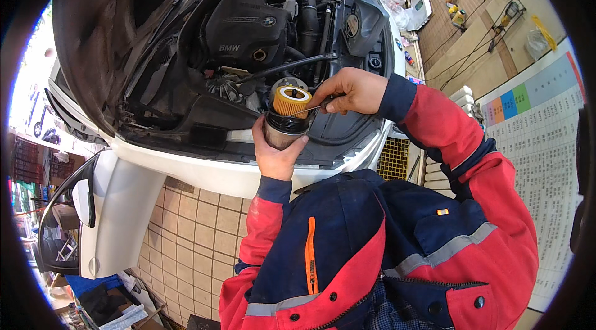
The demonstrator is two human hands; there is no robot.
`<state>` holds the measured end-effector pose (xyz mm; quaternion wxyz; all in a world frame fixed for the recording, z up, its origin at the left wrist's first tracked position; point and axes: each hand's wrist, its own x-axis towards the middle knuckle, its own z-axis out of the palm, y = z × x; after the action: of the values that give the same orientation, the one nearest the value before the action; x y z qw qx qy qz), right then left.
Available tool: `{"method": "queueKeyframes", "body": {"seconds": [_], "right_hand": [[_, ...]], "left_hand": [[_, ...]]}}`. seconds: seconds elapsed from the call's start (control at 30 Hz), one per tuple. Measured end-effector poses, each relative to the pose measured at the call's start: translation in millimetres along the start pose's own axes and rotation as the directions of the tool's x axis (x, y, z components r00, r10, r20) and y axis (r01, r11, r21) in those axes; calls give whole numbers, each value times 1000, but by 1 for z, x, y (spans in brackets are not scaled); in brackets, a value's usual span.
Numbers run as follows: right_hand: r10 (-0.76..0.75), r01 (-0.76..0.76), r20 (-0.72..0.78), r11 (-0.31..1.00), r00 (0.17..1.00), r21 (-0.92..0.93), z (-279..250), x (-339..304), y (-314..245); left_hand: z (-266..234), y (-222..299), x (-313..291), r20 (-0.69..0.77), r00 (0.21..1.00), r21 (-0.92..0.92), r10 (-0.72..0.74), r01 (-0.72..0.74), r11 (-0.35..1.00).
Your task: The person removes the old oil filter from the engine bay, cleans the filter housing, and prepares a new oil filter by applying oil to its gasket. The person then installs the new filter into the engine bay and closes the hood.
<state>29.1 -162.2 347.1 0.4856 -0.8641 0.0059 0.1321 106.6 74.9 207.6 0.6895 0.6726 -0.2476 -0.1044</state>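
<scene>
My left hand is wrapped round a greyish cup-shaped filter housing cap, held upright over the car's front fender. Its upper part is black and ringed. Out of its top stands an oil filter element, with orange-yellow pleats and a pale end ring around a dark centre. From the right, my right hand pinches a thin metal pick. The pick's shaft lies across the side of the filter, just above the black rings. Its tip is too small to make out.
Beyond my hands is the open engine bay, with a black engine cover and a strut bar. A white fender runs before me. An open car door stands at left. A printed chart is at right.
</scene>
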Motion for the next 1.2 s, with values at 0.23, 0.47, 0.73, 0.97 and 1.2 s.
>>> {"method": "queueKeyframes", "body": {"seconds": [0.23, 0.47, 0.73, 0.97, 1.2], "right_hand": [[-56, 54, -33, 996, 998, -67, 5, -4, 3], [107, -125, 100, 975, 989, 185, -8, -1, 8], [-3, -2, 70, 997, 998, 75, 3, 3, 21], [47, -44, -49, 998, 998, 53, 5, 5, 1], [49, -61, -63, 976, 997, -211, 6, -1, -16]], "left_hand": [[-1, -11, 0, -2, 999, -36, -46, 46, 998], [0, -16, 1, 60, 995, -98, -77, 83, 992], [-2, -22, 2, 68, 992, -68, -103, 107, 992], [1, -18, 2, 65, 998, 24, 4, -5, 1000], [3, -13, 4, -15, 998, 145, 61, -58, 988]]}}
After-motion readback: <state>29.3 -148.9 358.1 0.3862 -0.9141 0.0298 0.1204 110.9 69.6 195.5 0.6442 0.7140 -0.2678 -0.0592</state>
